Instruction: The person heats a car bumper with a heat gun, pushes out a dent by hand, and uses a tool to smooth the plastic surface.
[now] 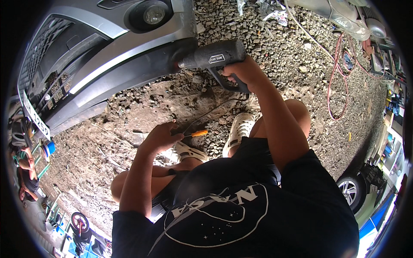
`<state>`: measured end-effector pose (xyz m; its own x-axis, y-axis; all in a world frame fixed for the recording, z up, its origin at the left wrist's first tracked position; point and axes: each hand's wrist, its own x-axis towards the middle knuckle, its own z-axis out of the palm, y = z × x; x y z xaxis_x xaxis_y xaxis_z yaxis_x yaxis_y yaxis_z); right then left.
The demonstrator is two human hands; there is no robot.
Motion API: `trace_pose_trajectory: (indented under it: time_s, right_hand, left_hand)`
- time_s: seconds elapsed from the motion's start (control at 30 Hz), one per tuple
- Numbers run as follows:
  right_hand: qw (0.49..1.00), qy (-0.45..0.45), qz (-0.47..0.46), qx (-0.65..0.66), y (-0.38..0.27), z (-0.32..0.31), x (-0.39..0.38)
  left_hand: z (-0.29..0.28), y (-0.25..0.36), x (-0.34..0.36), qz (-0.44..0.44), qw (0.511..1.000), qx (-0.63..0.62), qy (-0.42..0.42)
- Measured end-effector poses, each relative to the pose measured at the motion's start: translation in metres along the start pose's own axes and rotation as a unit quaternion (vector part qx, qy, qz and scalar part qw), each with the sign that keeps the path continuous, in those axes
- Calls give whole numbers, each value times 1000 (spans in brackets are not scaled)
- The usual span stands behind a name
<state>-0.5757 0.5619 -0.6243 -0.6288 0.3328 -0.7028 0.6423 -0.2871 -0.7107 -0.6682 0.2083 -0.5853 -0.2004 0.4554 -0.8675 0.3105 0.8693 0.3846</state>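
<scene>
A black heat gun (223, 53) is in my right hand (245, 74), fingers wrapped round its handle. Its nozzle points left at the dark lower trim of a silver car bumper (142, 64), with the tip right at the trim's end; whether they touch I cannot tell. The gun's cord runs down from the handle toward the ground near my left hand (161, 137). That hand hangs above the ground in front of my left shoe, thumb and forefinger apart. An orange-handled screwdriver (199, 133) lies beside its fingertips; its shaft reaches toward the thumb.
Gravel and dirt (146, 105) cover the ground. A red hose (330, 96) loops at the right, near another vehicle's wheel (352, 190). Crumpled plastic (275, 16) lies at the top. Far left, another person (29, 174) is near a blue-and-white container (48, 149).
</scene>
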Motion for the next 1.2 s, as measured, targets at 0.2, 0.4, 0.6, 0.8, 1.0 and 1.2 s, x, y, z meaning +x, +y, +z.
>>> trace_pose_trajectory:
  time_s: [0.2, 0.4, 0.6, 0.8, 1.0, 1.2]
  right_hand:
    - [999, -18, -24, 37, -10, 0, -11]
    - [998, 4, -20, 56, -22, -3, -23]
    - [996, 34, -41, 76, -24, -7, -26]
    - [996, 34, -40, 71, -25, -18, -28]
    - [994, 86, -41, 45, -22, -10, -28]
    - [995, 94, 5, 26, 17, -43, 0]
  left_hand:
    - [7, -13, 2, 37, 999, -37, 16]
    - [8, -9, 7, 8, 999, 31, 4]
    - [8, -6, 4, 13, 1000, 2, 8]
    - [5, 2, 6, -11, 1000, 13, -2]
    - [12, -10, 7, 30, 1000, -7, -4]
    - [22, -16, 23, 64, 996, 51, 30]
